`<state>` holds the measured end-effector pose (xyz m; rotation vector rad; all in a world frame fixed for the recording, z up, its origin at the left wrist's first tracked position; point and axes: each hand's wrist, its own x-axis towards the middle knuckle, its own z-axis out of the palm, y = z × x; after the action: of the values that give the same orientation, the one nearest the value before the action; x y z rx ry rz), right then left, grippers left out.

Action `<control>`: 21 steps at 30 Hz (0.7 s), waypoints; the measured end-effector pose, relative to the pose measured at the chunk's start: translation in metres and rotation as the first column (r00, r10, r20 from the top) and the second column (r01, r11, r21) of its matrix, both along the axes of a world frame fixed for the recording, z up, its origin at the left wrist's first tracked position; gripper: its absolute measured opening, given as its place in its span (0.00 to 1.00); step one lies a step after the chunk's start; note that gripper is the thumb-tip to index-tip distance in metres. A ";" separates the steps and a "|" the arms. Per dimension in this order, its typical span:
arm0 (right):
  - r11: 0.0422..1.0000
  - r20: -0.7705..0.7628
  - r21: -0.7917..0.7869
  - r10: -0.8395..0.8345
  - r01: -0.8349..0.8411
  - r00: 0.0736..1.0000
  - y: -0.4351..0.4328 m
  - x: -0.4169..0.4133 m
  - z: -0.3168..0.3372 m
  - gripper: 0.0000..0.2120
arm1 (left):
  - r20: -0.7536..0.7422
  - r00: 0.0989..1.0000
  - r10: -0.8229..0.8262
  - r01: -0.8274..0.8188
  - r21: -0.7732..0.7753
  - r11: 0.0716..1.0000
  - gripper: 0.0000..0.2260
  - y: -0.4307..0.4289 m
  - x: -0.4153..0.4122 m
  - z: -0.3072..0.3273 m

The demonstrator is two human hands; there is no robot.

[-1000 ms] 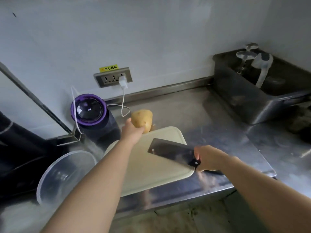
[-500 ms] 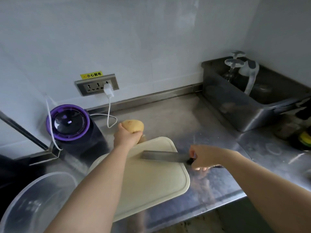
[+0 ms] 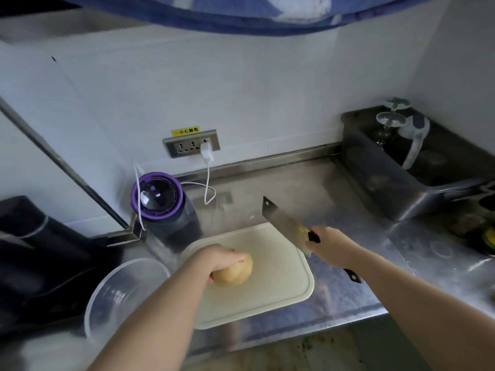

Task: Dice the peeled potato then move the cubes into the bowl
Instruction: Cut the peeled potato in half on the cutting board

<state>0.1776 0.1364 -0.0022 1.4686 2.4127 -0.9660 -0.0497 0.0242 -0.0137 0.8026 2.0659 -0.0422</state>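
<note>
The potato [image 3: 235, 271] lay whole on the pale cutting board [image 3: 281, 271], a little left of the board's middle, and your left hand [image 3: 218, 259] came down on it from above with the fingers [image 3: 235, 257] curled over its top and near side, clamped on it. Your right hand [image 3: 328, 245] was wrapped tight round the dark handle of the cleaver [image 3: 286, 224], fingers closed on it, with the broad blade slanting away toward the wall over the board's far right corner (whether its heel touched the board could not be told). The potato and the blade were apart, with bare board between them. Just beside the board's left edge sat the clear bowl [image 3: 107, 287], its right side partly hidden behind your left forearm. All of this rested on the steel counter [image 3: 308, 188]. Behind the board, near its far left corner, stood a dark appliance with a purple-rimmed lid [image 3: 158, 195], and a white cable [image 3: 209, 180] ran from near it up to a white charger [image 3: 206, 153] plugged into the wall socket [image 3: 191, 143], which carried a yellow label above it. Well off to the right a metal tub [image 3: 396, 183] stood on the counter with an upturned glass [image 3: 389, 121] in it. A black object [image 3: 40, 263] filled the left edge, and blue cloth [image 3: 241, 12] hung across the top of the view.
</note>
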 end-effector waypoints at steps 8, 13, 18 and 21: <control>1.000 -0.047 -0.031 -0.005 0.004 0.999 -0.031 -0.011 -0.025 0.07 | -0.155 0.985 -0.075 0.101 0.170 0.980 0.44 -0.009 0.009 -0.016; 1.000 0.000 -0.009 -0.001 0.001 1.000 -0.044 -0.016 -0.040 0.05 | -0.170 0.925 -0.339 0.375 0.275 0.885 0.42 -0.033 -0.006 -0.024; 0.997 0.118 0.068 0.019 -0.028 0.993 -0.046 -0.026 -0.053 0.04 | -0.318 0.924 -0.210 0.333 0.406 0.851 0.31 -0.037 0.006 -0.032; 0.995 0.146 0.093 0.019 -0.033 0.989 -0.048 -0.032 -0.060 0.06 | -0.348 0.930 -0.117 0.271 0.436 0.858 0.29 -0.034 0.018 -0.036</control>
<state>0.1451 0.0885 -0.0621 1.4781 2.3961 -0.7209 -0.0314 -0.0095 -0.0495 1.3896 2.3163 0.2574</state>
